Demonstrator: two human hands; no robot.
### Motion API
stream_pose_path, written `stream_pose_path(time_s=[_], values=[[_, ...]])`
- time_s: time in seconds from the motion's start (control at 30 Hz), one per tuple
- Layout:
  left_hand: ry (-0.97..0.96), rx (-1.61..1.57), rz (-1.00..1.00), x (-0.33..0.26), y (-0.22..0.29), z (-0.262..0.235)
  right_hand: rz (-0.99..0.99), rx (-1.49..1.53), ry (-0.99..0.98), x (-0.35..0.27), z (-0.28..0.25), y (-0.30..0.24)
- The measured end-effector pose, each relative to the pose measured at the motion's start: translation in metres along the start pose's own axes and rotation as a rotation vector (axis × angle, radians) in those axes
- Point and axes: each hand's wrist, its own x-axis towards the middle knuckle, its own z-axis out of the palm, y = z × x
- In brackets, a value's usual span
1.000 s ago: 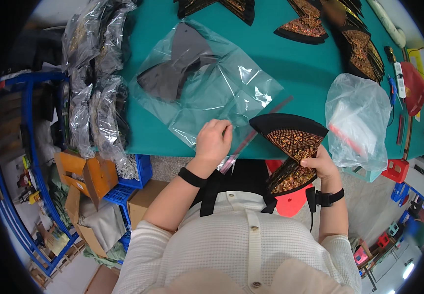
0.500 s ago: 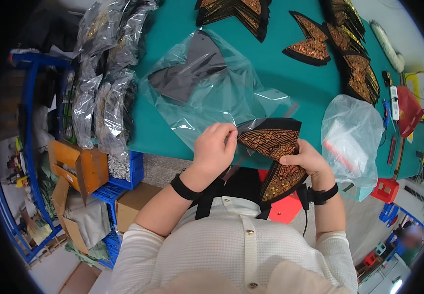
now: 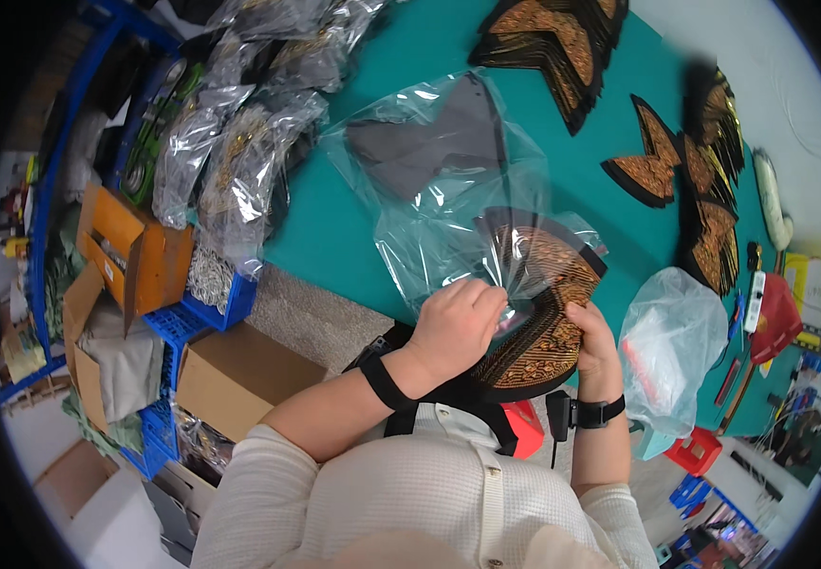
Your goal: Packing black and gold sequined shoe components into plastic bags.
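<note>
A stack of black embroidered pieces [image 3: 543,349], patterned in copper and gold and notched in the middle, is in my right hand [image 3: 598,343], thumb on top and fingers underneath. Clear film from a plastic bag [image 3: 408,237] covers its upper end, which appears to be inside the bag's mouth. My left hand [image 3: 458,327] is closed in a pinch on the bag's near edge, beside the stack. Farther up in the same bag lies a flat dark grey piece [image 3: 439,142] of similar notched shape.
Filled clear bags [image 3: 249,171] are piled at the table's left. Embroidered stacks [image 3: 548,47] lie at the back and right, near a small loose piece [image 3: 647,156]. A translucent bag [image 3: 676,341] sits right of my hand. Cardboard boxes [image 3: 239,370] and blue crates [image 3: 225,294] stand lower left.
The embroidered stack has turned and its upper end has come under the bag's film. My left hand now pinches the bag, which lies nearer the stack. The whole view has shifted and tilted.
</note>
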Motion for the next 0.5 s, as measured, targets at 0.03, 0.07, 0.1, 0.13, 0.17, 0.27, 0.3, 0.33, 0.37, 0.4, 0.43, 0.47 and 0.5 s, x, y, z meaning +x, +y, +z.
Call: stream_pose_path(time_s=[0.03,0.07,0.1,0.13,0.17,0.27,0.3,0.33,0.37,0.4,0.43,0.47,0.5], values=[[0.012,0.001,-0.017,-0.002,-0.002,-0.001,-0.048,0.095,-0.009,0.003,-0.002,0.003],[0.016,-0.003,-0.022,-0.004,-0.002,-0.004,-0.064,0.121,0.016,0.005,-0.002,0.007],[0.018,-0.007,-0.028,-0.008,-0.005,-0.006,-0.046,0.11,0.011,0.005,-0.001,0.01],[-0.008,0.015,-0.042,-0.017,-0.008,-0.008,-0.056,0.113,0.001,0.004,0.003,0.01],[-0.003,0.013,-0.06,-0.024,-0.011,-0.01,-0.065,0.118,-0.007,0.004,0.005,0.012],[-0.03,0.216,-0.118,-0.041,-0.019,-0.009,-0.046,0.008,0.036,0.004,0.009,0.016],[-0.036,0.211,-0.137,-0.042,-0.02,-0.006,-0.042,-0.037,0.036,0.002,0.013,0.014],[0.003,0.185,-0.17,-0.037,-0.016,-0.005,-0.046,-0.065,0.061,0.001,0.017,0.01],[0.037,0.158,-0.2,-0.032,-0.013,-0.003,-0.029,-0.066,0.071,0.0,0.02,0.007],[0.071,0.145,-0.203,-0.026,-0.012,0.001,-0.025,-0.084,0.054,0.001,0.024,0.002],[0.066,0.138,-0.214,-0.019,-0.012,0.005,-0.024,-0.104,0.034,0.002,0.027,-0.004],[0.11,0.158,-0.226,-0.013,-0.014,0.009,0.001,-0.098,0.015,0.002,0.031,-0.008],[0.155,0.178,-0.235,-0.007,-0.015,0.009,0.006,-0.103,0.021,0.002,0.032,-0.008]])
